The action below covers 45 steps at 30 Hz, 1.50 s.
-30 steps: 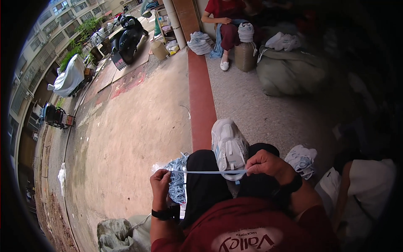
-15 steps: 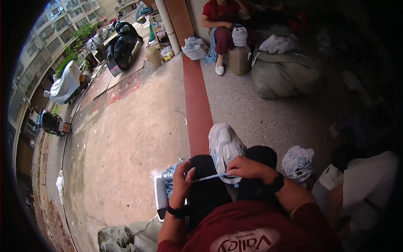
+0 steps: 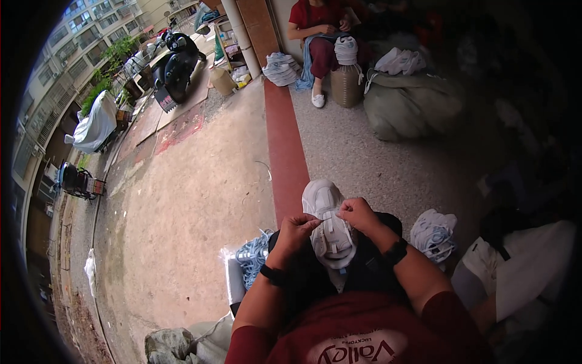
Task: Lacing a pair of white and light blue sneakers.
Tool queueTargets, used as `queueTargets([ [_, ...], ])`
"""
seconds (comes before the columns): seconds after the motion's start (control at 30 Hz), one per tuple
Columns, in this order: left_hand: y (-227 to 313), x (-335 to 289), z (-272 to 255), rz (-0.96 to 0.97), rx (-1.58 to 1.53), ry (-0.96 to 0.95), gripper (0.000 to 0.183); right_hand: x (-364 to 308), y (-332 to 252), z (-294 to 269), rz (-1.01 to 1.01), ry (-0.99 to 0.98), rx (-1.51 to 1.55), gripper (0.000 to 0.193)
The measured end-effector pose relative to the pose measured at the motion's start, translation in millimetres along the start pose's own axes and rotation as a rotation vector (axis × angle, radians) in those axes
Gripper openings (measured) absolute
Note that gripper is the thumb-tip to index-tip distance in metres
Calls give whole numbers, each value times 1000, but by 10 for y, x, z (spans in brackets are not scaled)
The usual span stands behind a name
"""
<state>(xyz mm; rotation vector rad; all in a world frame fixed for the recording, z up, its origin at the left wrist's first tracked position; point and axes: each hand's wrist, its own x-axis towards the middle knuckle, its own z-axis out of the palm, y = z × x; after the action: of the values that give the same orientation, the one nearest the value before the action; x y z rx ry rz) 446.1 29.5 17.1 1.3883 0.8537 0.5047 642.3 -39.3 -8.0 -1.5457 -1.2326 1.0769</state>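
A white and grey sneaker point(image 3: 333, 242) with a light blue tab rests on my lap between my knees, toe pointing away from me. My left hand point(image 3: 297, 232) is at the left side of its lacing, thumb and fingers pinched on a thin shoelace end that is hard to see. Across from it, my right hand point(image 3: 359, 213) pinches close to the upper right eyelets; what lies between those fingertips is hidden. A bundle of light blue shoelaces point(image 3: 254, 258) sits in a white box point(image 3: 233, 280) by my left knee.
Beside my right knee stands a stack of white shoe parts point(image 3: 433, 233). Further off, a seated person point(image 3: 324, 27) works near a large green sack point(image 3: 409, 109) and a brown container point(image 3: 347, 88). A black scooter point(image 3: 174, 70) is parked at far left. A pale sack point(image 3: 182, 346) lies near left.
Both hands have moved forward to the sneaker's lacing. My left hand has come right from beside the lace box, and the pale lace stretched between my hands no longer shows.
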Motion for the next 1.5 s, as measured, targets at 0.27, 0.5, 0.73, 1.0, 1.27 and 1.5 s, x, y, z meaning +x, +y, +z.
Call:
queueTargets([
  [0.27,-299,347,-111,43,162,46,14,298,260,83,115,105,-1,16],
  [0.5,-341,389,-123,76,355,70,19,356,318,79,155,77,-36,20],
  [0.73,-143,392,-49,72,610,62,20,369,294,115,198,85,-84,21],
  [1.0,13,463,-90,82,705,-127,19,358,199,138,241,107,-152,20],
  [1.27,-258,503,-4,220,584,-153,14,309,165,162,250,168,-189,17],
  [1.5,-360,382,45,136,164,56,7,39,206,214,-249,276,-284,13],
])
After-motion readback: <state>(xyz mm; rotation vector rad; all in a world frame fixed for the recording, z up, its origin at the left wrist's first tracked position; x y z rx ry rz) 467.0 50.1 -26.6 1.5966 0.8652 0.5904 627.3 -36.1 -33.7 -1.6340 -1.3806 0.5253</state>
